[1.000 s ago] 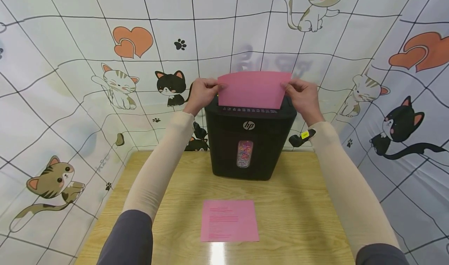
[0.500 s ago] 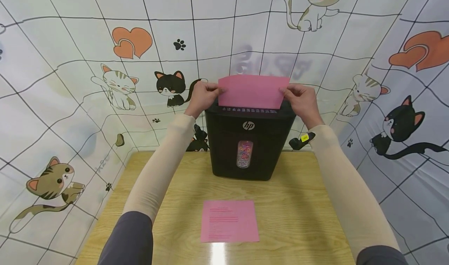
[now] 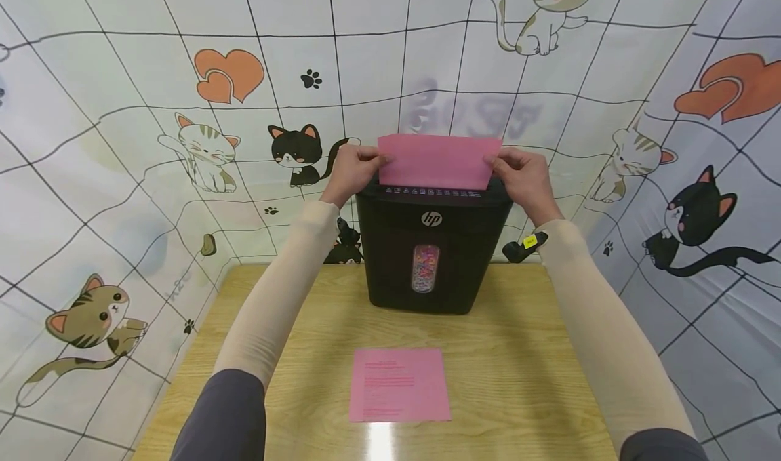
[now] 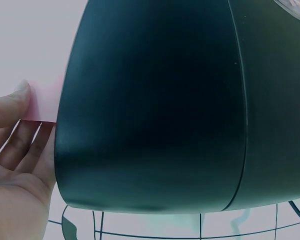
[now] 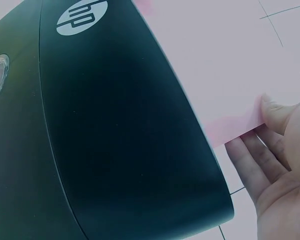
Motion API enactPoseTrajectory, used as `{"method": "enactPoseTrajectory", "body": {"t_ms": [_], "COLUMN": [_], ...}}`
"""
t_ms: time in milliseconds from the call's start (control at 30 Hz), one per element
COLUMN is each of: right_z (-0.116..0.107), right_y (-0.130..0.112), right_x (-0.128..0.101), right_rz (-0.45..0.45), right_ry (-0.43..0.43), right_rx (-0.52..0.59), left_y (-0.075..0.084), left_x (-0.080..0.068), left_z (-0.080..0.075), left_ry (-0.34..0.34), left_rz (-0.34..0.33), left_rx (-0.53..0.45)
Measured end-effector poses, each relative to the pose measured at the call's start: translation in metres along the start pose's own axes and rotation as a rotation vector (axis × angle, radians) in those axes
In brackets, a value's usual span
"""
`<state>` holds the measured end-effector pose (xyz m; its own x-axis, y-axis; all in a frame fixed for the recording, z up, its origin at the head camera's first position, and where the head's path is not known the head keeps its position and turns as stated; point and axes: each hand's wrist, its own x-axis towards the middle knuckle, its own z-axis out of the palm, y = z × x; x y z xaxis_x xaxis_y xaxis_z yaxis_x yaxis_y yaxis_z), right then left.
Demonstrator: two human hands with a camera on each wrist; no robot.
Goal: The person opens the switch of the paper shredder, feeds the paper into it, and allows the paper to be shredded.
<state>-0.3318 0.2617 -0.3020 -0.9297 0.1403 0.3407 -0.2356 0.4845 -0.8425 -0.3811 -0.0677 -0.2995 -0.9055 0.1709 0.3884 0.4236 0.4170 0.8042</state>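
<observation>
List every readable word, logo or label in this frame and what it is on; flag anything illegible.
"hp": round logo on the black shredder, front.
Row of small icons by the shredder's slot: too small to read.
Printed lines on the pink sheet on the table: blurred.
Yellow tag behind the right forearm: unreadable.
Faint mirrored characters on the backdrop: illegible.

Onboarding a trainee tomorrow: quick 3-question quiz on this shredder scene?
1. True or false: the left hand and right hand each pinch a side edge of the upright pink sheet.
2. Where does the sheet's lower edge sit? A) flat on the table B) in the slot on top of the shredder C) against the wall
3. What lies on the table in front of the shredder?

Key: 1 true; 2 B; 3 a second pink sheet, printed, lying flat.
</observation>
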Motion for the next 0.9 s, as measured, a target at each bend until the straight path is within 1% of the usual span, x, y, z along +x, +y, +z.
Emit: {"method": "enactPoseTrajectory", "body": {"t_ms": [200, 433, 533, 667, 900], "right_z": [0.0, 0.003, 0.004, 0.004, 0.002], "right_y": [-0.002, -0.003, -0.001, 0.0, -0.002], "right_x": [-0.001, -0.004, -0.004, -0.005, -0.005], "right_rz": [0.013, 0.04, 0.023, 0.006, 0.024], "right_ry": [0.0, -0.03, -0.039, -0.039, -0.029], "right_rx": [-0.018, -0.024, -0.028, -0.037, -0.055], "left_y": [-0.002, -0.008, -0.01, -0.01, -0.008], "left_x": [0.0, 0.0, -0.001, -0.001, -0.001], "left_z": [0.0, -0.003, -0.003, -0.003, -0.001], "left_ry": [-0.006, -0.023, -0.033, -0.036, -0.025], "left_rz": [0.026, -0.002, -0.009, -0.016, -0.016], "left_rx": [0.008, -0.012, -0.018, -0.02, -0.002]}}
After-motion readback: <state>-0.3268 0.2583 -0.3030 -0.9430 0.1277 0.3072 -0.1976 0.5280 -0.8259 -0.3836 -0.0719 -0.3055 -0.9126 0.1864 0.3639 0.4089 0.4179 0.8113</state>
